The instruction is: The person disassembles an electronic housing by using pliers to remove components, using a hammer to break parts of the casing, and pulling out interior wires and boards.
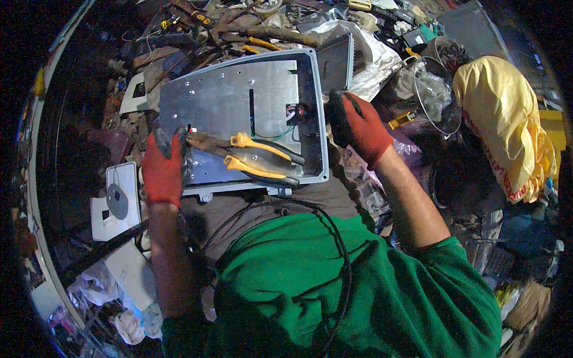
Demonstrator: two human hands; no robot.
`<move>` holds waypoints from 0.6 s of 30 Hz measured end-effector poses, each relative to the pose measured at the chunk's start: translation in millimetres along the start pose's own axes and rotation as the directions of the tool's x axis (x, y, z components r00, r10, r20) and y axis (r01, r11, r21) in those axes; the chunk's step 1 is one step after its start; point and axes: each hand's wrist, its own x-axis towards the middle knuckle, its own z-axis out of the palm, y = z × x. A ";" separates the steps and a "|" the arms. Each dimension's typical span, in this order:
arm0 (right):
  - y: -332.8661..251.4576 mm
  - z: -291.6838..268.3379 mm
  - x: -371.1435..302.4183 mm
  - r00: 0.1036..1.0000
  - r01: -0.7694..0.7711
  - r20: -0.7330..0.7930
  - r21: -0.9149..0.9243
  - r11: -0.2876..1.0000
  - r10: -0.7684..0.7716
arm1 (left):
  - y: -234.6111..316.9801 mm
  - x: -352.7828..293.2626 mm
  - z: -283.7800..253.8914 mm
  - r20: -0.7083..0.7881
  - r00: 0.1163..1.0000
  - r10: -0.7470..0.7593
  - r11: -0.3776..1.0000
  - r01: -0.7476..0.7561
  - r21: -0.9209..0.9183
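Note:
A grey box-shaped enclosure [323, 128] rests across my lap, with a flat metal plate [221, 89] filling most of it. Pliers with yellow and black handles [242, 162] lie on the plate, jaws toward the left. My left hand [162, 164], in a red glove with dark fingers, grips the enclosure's left edge, close to the pliers' jaws. To the right of the enclosure, my right hand [364, 128] is closed in a matching glove, fingers curled; whatever it may hold is hidden. Thin wires [292, 111] show through a cut-out in the plate.
Scrap and tools surround me. A yellow sack [498, 113] and a bucket [456, 110] holding clear plastic stand at the right. White sacking [373, 56] lies behind the enclosure. At the left are pale plastic panels [128, 173]. A black cable [343, 256] crosses my green shirt.

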 end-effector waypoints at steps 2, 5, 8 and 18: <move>-23.6 -2.0 5.2 0.999 -0.022 0.034 -0.171 0.985 0.028 | -1.6 -1.6 2.2 -0.017 1.000 -0.016 0.999 0.016 0.035; -42.8 -2.2 13.9 0.999 -0.020 0.018 -0.351 0.936 0.028 | -15.7 -0.1 10.0 -0.041 0.998 0.040 0.991 -0.034 0.131; -24.0 11.7 22.4 0.992 0.050 -0.092 -0.296 0.954 -0.081 | -20.8 2.0 15.1 -0.058 0.994 0.094 0.985 -0.084 0.149; -17.0 13.7 31.2 0.533 0.787 -0.168 -0.261 0.559 -0.829 | -71.4 22.2 24.9 0.129 0.980 0.154 0.944 -0.184 0.274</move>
